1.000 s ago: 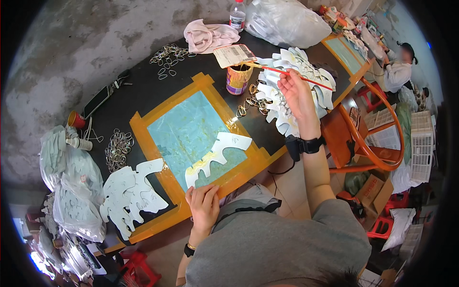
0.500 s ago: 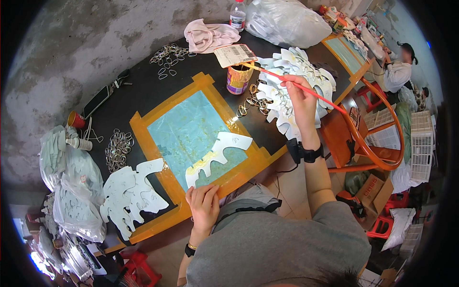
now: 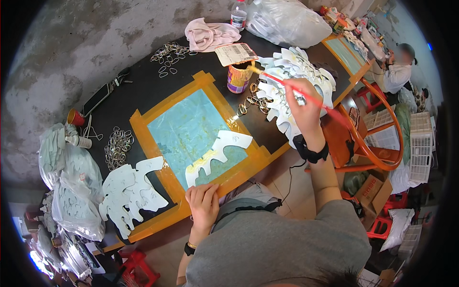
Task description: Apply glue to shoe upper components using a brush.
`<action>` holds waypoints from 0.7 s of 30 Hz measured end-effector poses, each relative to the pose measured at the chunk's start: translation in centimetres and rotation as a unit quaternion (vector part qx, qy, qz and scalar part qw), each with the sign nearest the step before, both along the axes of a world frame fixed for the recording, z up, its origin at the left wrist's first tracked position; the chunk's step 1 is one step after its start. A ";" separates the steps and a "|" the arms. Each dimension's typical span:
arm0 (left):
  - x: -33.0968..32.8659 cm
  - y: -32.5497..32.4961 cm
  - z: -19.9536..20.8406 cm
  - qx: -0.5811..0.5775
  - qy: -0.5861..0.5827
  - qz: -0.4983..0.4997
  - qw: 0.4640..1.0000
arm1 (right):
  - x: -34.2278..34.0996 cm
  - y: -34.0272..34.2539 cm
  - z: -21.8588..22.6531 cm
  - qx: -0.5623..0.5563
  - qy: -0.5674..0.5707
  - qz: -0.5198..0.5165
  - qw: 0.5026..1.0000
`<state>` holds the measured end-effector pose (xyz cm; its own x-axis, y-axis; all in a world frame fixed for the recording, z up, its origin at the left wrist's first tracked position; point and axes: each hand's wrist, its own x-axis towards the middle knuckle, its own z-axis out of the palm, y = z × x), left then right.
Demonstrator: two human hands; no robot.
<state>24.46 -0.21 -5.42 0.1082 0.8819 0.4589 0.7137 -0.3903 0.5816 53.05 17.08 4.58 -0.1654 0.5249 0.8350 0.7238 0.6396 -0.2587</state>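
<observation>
Holding: my right hand (image 3: 304, 107) has a red-handled brush (image 3: 273, 78) pinched between thumb and fingers, closed around the handle, whose rear end is blurred on my feed.
Brush tip: beyond the right hand, pointing away and to its left, at the near right rim of a can (image 3: 237, 80); I cannot tell whether it touches.
Resting: my left hand (image 3: 203, 205) lies palm down, fingers loosely extended on the near strip of orange tape (image 3: 143, 138), nothing seen in its grasp.
White scalloped piece (image 3: 221, 147): ahead of the left hand, slanting away to its right, with yellow smears along its left part; its near end is just beside those fingertips.
Blue sheet (image 3: 184, 119): under that piece, ahead of the left hand, framed by the tape on a dark bench (image 3: 138, 86).
Card (image 3: 236, 54): at the can's mouth, beyond the right hand and to its left.
Metal rings (image 3: 250, 102): left of the right hand, near the can.
Heap of white pieces (image 3: 291, 67): beyond and partly behind the right hand.
White stack (image 3: 126, 189): left of the left hand.
Pink cloth (image 3: 208, 36): well past both hands, near a clear bottle (image 3: 238, 16).
</observation>
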 end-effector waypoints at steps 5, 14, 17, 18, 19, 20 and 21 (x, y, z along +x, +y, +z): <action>0.2 -0.5 0.3 0.005 0.009 0.000 1.000 | 1.5 2.5 -3.0 -0.291 0.529 0.139 0.785; 0.9 0.2 0.5 -0.024 0.029 0.002 0.999 | -2.7 0.8 -3.1 -0.139 0.292 0.043 0.945; 2.5 1.8 1.2 -0.021 0.026 -0.012 0.999 | -2.9 -1.4 -1.9 -0.096 0.274 0.049 0.956; 2.9 2.5 1.1 -0.037 0.022 -0.001 0.999 | -2.9 -1.9 -2.2 -0.114 0.270 0.055 0.954; 3.2 2.9 0.9 -0.030 0.029 -0.012 0.999 | -2.8 -2.4 -2.5 -0.097 0.297 0.094 0.945; 3.4 3.3 0.8 -0.022 0.039 -0.025 0.999 | -2.9 -2.9 -2.8 -0.078 0.326 0.130 0.933; 3.7 3.5 0.7 -0.033 0.037 -0.015 0.999 | -3.1 -3.9 -3.3 -0.107 0.301 0.112 0.941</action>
